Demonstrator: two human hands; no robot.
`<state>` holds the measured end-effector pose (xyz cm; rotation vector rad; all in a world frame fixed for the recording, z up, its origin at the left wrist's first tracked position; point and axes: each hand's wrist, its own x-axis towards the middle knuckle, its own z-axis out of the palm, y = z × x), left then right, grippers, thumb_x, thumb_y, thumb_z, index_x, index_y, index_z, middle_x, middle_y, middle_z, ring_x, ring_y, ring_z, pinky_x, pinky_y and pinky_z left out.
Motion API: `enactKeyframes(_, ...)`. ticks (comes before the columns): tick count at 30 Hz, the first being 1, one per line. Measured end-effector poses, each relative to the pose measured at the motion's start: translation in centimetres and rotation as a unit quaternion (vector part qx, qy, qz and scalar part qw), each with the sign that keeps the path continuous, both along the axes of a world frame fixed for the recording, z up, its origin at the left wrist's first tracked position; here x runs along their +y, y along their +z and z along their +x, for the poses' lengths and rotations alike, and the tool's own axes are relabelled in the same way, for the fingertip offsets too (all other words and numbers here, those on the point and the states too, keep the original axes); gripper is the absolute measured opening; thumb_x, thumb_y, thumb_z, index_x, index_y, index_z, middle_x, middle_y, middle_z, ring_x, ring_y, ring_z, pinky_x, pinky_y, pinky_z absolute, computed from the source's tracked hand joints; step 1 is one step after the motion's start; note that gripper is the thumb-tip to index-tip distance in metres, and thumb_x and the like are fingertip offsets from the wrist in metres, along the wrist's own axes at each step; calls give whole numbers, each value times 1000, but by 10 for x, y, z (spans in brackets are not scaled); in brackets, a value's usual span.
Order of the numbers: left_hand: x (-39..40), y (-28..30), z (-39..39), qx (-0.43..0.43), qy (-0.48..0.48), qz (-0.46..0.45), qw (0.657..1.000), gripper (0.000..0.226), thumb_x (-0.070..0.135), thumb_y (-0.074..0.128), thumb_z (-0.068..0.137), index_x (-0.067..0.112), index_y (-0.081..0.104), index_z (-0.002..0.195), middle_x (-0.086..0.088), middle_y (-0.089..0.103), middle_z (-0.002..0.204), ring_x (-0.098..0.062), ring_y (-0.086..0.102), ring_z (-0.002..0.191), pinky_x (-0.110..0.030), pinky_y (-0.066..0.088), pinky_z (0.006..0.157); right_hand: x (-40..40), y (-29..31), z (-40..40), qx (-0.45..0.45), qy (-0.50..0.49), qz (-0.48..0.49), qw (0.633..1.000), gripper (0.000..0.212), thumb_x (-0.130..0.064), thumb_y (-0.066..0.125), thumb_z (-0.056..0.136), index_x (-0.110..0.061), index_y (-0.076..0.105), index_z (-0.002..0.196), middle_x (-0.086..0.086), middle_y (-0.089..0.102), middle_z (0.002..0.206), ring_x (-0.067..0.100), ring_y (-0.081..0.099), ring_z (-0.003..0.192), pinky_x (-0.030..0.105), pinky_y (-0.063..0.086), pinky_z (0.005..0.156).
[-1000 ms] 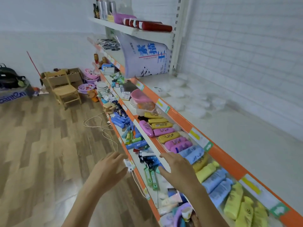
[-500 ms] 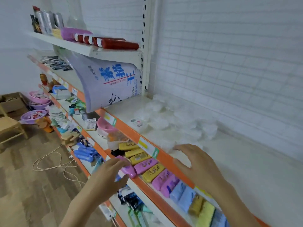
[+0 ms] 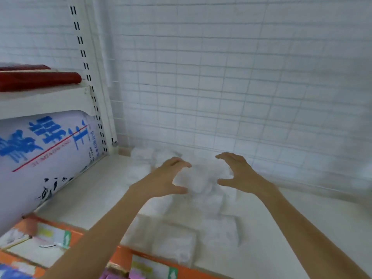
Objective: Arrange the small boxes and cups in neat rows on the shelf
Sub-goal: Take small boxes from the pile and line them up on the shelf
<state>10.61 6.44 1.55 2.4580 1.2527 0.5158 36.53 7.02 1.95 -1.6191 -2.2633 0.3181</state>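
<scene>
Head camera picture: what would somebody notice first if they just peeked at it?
Probably the two bare hands: the left hand and right hand spread open on either side of a blurry heap of clear little containers on the white shelf. Next, the big white sack with blue writing leaning at the left.

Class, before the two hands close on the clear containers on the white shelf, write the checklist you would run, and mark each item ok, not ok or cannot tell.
1. Left hand free, fingers spread, holding nothing: ok.
2. Right hand free, fingers spread, holding nothing: ok.
3. Hands placed either side of the clear plastic containers: ok.
4. Containers already in neat rows: not ok; they lie in a loose cluster.
5. Which are boxes and which are cups, and how many: cannot tell; the picture is blurred.
6. Bare white shelf to the right for laying rows: ok.
</scene>
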Motion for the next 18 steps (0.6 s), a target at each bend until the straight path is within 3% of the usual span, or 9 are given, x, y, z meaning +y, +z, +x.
enactKeyframes(2,23,-4,12,33,-44,-37,998,75,36,73,75,30,32,137,9,23,138,-6,23,126,-22,28,102,11,-5,0,-3,-10,-79,997,90,-40,75,72,-36,20,142,-9,11,153,14,8,139,45,20,112)
enactKeyframes(4,40,-9,18,51,-84,-56,994,78,34,74,74,30,30,139,9,24,138,-7,25,127,-21,28,101,16,-12,-3,14,-21,-109,994,96,-35,80,68,-34,19,143,-8,10,153,14,12,139,39,22,111)
enactKeyframes(6,51,-13,19,54,-119,-50,990,79,35,74,74,28,31,139,9,30,135,-7,31,124,-20,30,100,16,-18,-8,52,-46,-88,994,90,-27,81,68,-29,26,140,-6,20,147,14,24,134,28,28,105)
enactKeyframes(12,70,-23,-2,30,-157,-54,986,88,45,71,75,29,19,144,12,20,120,-4,31,114,-17,30,100,7,-18,-23,129,-135,-63,980,63,-36,77,71,-31,42,123,-8,32,120,12,38,114,25,34,90)
enactKeyframes(15,73,-28,-13,24,-168,-54,984,87,41,66,80,29,10,146,13,17,118,-6,32,113,-18,31,101,5,-21,-37,136,-176,-25,975,55,-42,77,69,-32,44,112,-6,34,109,14,43,101,24,34,83)
enactKeyframes(18,76,-29,-15,13,-190,-74,979,86,28,63,83,26,7,147,13,15,117,-8,33,111,-18,33,98,-2,-25,-46,134,-193,-16,972,55,-43,75,71,-31,44,115,-4,35,112,15,43,101,24,35,83)
